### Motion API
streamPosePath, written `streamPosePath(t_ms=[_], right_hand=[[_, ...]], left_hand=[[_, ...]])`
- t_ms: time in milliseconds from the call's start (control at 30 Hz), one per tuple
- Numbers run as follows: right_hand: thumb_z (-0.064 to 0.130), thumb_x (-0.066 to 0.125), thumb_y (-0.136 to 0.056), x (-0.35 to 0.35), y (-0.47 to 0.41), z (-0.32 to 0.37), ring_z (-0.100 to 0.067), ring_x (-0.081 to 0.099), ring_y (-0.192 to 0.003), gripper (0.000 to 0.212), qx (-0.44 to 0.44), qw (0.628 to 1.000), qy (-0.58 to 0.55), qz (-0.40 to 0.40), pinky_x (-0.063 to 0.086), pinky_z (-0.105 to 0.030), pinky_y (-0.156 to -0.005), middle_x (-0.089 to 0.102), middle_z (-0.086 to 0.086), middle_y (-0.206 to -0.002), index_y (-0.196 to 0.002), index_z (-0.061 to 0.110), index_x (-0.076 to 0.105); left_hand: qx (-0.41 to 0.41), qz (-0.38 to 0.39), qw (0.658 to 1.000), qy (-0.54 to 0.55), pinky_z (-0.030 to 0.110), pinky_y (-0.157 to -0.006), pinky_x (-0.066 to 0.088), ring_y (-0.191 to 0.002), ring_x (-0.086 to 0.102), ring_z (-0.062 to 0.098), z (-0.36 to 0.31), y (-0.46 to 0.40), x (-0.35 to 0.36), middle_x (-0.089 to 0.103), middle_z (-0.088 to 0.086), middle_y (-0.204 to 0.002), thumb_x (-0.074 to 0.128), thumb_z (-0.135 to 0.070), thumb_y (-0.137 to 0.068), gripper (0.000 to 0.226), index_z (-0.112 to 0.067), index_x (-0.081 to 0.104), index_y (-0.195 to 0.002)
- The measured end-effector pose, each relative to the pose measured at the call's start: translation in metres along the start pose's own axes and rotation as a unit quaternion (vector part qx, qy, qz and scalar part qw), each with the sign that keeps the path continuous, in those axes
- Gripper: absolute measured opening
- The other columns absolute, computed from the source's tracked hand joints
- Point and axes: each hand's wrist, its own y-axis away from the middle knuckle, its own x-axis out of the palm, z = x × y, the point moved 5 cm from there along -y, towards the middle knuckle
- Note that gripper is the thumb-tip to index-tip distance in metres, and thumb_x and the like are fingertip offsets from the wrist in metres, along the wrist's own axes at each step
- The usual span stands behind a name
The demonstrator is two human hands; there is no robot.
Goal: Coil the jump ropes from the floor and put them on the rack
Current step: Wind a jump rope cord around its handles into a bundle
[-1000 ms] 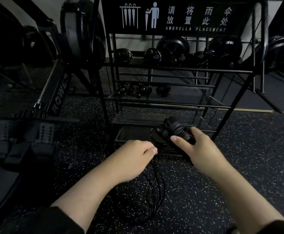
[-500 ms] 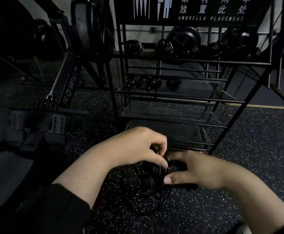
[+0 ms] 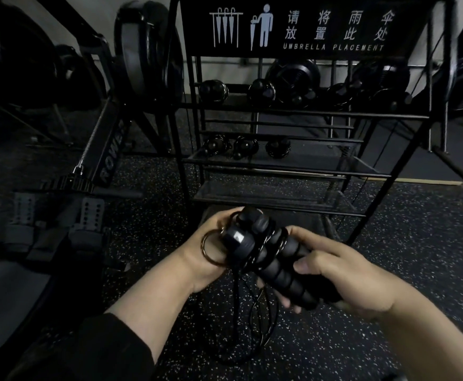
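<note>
Hands: two, the left hand and the right hand.
Black ribbed foam jump-rope handles: two, side by side between the hands.
Thin black cord loops: several hanging below the hands, number unclear.
Black metal tiered rack: one, beyond the hands.
Small black coiled bundles on its middle shelf: three.
White-on-black umbrella placement sign: one.
Black rowing machine: one, left of the hands.

Black long sleeve, pushed up the left forearm.
</note>
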Motion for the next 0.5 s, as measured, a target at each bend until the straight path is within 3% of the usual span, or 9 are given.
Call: streamPosePath(t_ms=[100,167,233,300,400,500], right_hand=[[0.010,0.055,-0.083,-0.005,-0.004,0.001,-0.036,0.065,-0.077,0.040,-0.019,0.996,-0.050,-0.073,0.054,-0.040,-0.063,0.070,-0.030,-0.108,-0.122,0.007,0.045],[0.009,0.056,-0.082,-0.008,-0.005,0.001,-0.038,0.066,-0.076,0.042,-0.029,0.988,-0.095,-0.120,0.054,-0.042,-0.064,0.070,-0.029,-0.102,-0.124,0.008,0.050],[0.010,0.058,-0.082,-0.009,-0.006,0.001,-0.039,0.067,-0.079,0.038,-0.041,0.981,-0.124,-0.144,0.055,-0.044,-0.066,0.069,-0.027,-0.100,-0.120,0.008,0.054],[0.010,0.061,-0.083,-0.007,-0.007,0.002,-0.040,0.067,-0.082,0.033,-0.049,0.978,-0.137,-0.150,0.054,-0.045,-0.068,0.070,-0.027,-0.104,-0.116,0.010,0.057],[0.013,0.065,-0.088,-0.008,-0.007,0.005,-0.037,0.068,-0.086,0.034,-0.073,0.970,-0.159,-0.170,0.053,-0.043,-0.067,0.070,-0.027,-0.115,-0.121,0.010,0.057],[0.017,0.064,-0.092,-0.015,-0.006,0.008,-0.038,0.066,-0.093,0.030,-0.085,0.955,-0.164,-0.233,0.051,-0.039,-0.061,0.069,-0.030,-0.120,-0.120,0.011,0.057]], left_hand=[[-0.023,-0.090,0.994,-0.055,0.023,-0.052,0.045,-0.059,0.059,0.011,0.004,0.002,0.000,0.066,-0.007,-0.065,0.075,-0.010,-0.083,0.026,-0.032,0.074,-0.070],[-0.060,-0.115,0.987,-0.090,0.020,-0.047,0.035,-0.055,0.050,0.007,0.012,0.000,0.002,0.061,-0.010,-0.060,0.057,-0.007,-0.101,0.051,-0.039,0.070,-0.064],[-0.093,-0.133,0.984,-0.074,0.019,-0.044,0.027,-0.049,0.039,0.005,0.015,-0.002,0.002,0.055,-0.010,-0.056,0.043,-0.004,-0.106,0.063,-0.042,0.067,-0.061],[-0.103,-0.147,0.982,-0.057,0.020,-0.043,0.023,-0.046,0.033,0.005,0.015,-0.003,0.002,0.052,-0.007,-0.057,0.038,-0.003,-0.106,0.061,-0.037,0.066,-0.065],[-0.124,-0.143,0.977,-0.094,0.021,-0.042,0.021,-0.045,0.032,0.006,0.016,-0.004,0.004,0.053,-0.005,-0.062,0.034,-0.008,-0.107,0.039,-0.026,0.060,-0.084],[-0.134,-0.101,0.963,-0.210,0.016,-0.043,0.029,-0.042,0.042,-0.003,0.019,-0.006,0.012,0.056,-0.021,-0.054,0.036,-0.018,-0.110,0.028,-0.023,0.059,-0.095]])
